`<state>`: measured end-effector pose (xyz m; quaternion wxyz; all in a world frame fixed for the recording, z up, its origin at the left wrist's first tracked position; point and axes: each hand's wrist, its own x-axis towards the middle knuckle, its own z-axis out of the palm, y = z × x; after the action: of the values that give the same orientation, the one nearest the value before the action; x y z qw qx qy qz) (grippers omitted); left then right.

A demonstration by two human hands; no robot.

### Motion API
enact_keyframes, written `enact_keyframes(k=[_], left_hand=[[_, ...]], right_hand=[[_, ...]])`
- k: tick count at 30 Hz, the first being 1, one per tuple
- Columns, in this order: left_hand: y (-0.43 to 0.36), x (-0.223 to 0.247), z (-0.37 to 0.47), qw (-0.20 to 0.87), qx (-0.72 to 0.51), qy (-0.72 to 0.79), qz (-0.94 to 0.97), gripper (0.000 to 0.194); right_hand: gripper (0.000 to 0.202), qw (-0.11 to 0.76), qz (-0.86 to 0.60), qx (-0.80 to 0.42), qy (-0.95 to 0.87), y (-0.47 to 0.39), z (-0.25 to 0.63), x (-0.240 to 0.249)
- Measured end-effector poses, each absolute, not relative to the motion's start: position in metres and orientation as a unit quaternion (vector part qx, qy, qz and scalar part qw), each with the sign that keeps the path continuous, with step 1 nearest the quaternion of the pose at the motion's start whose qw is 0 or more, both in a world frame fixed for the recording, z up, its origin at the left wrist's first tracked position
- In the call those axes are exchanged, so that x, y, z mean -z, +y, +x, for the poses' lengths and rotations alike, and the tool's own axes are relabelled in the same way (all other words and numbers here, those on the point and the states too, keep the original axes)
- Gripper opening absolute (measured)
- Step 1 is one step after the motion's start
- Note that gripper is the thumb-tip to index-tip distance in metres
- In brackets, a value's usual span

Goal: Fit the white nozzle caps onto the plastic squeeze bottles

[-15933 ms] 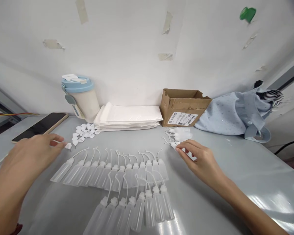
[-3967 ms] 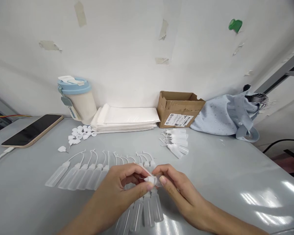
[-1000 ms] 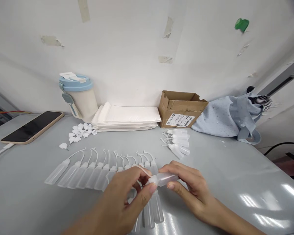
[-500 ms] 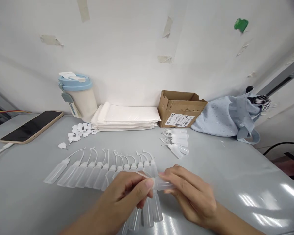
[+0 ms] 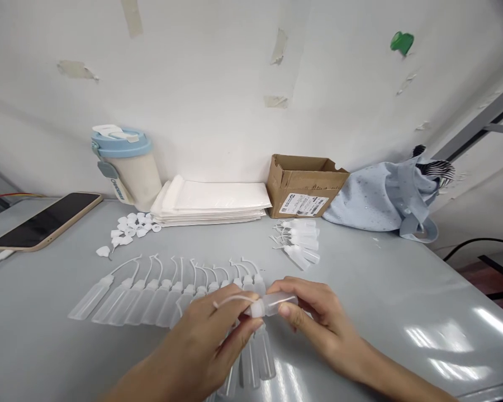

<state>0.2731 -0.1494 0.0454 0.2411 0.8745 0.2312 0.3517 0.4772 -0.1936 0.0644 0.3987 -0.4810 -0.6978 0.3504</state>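
Note:
A small clear bottle lies sideways between my hands, its white cap and thin curved tube toward the left. My left hand pinches the cap end with thumb and fingers. Around the bottle's body, the fingers and thumb of my right hand are closed. Beneath and behind my left hand runs a row of similar bottles with tubes pointing up. More bottles lie nearer me, partly hidden by my left hand. A small group of bottles rests farther back on the right.
White caps are heaped at the back left, near a phone and a blue-lidded cup. White envelopes, a cardboard box and a light blue bag stand along the wall on the grey table.
My right fingers have shifted along the bottle, and its body shows more clearly. My left grip on the cap has changed, with the tube now lying over the fingers. The view has shifted slightly.

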Motion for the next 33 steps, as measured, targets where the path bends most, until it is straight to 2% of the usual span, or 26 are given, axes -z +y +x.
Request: enact_keyframes(k=[1,5,8,11,13,16,18,19,20,22,24,26,30,33], left_hand=[[-0.150,-0.049,0.273,0.283,-0.342,0.257,0.858,0.011],[-0.151,-0.068,0.275,0.472,-0.234,0.322,0.787,0.038],[-0.150,-0.068,0.276,0.529,-0.187,0.319,0.764,0.043],[-0.150,-0.054,0.277,0.410,-0.245,0.299,0.826,0.036],[-0.151,-0.043,0.278,0.249,-0.315,0.262,0.878,0.028],[-0.152,-0.033,0.279,0.019,-0.346,0.206,0.915,0.015],[-0.153,-0.032,0.279,-0.053,-0.352,0.184,0.916,0.010],[-0.153,-0.033,0.280,-0.053,-0.360,0.184,0.913,0.010],[-0.153,-0.035,0.280,-0.028,-0.368,0.195,0.909,0.010],[-0.153,-0.039,0.280,0.091,-0.361,0.230,0.899,0.012],[-0.153,-0.045,0.278,0.236,-0.319,0.267,0.879,0.018],[-0.154,-0.052,0.276,0.327,-0.277,0.290,0.855,0.023],[-0.156,-0.062,0.272,0.397,-0.255,0.329,0.818,0.033],[-0.158,-0.064,0.271,0.422,-0.219,0.337,0.812,0.040]], right_hand=[[0.016,0.406,-0.467,-0.317,-0.719,-0.194,0.478,-0.064],[0.024,0.415,-0.395,-0.214,-0.791,-0.195,0.479,-0.061],[0.020,0.409,-0.398,-0.190,-0.799,-0.196,0.477,-0.062],[0.018,0.396,-0.444,-0.224,-0.772,-0.198,0.474,-0.063],[0.019,0.389,-0.480,-0.271,-0.738,-0.198,0.472,-0.063],[0.022,0.394,-0.509,-0.366,-0.672,-0.198,0.470,-0.060],[0.024,0.398,-0.515,-0.421,-0.632,-0.197,0.469,-0.058],[0.025,0.399,-0.517,-0.434,-0.621,-0.196,0.469,-0.058],[0.024,0.402,-0.516,-0.436,-0.619,-0.196,0.470,-0.058],[0.021,0.405,-0.504,-0.409,-0.645,-0.195,0.472,-0.059],[0.018,0.409,-0.478,-0.348,-0.695,-0.195,0.474,-0.060],[0.018,0.414,-0.447,-0.273,-0.744,-0.196,0.476,-0.061],[0.022,0.406,-0.392,-0.148,-0.812,-0.196,0.477,-0.060],[0.022,0.384,-0.384,-0.119,-0.831,-0.197,0.475,-0.060]])
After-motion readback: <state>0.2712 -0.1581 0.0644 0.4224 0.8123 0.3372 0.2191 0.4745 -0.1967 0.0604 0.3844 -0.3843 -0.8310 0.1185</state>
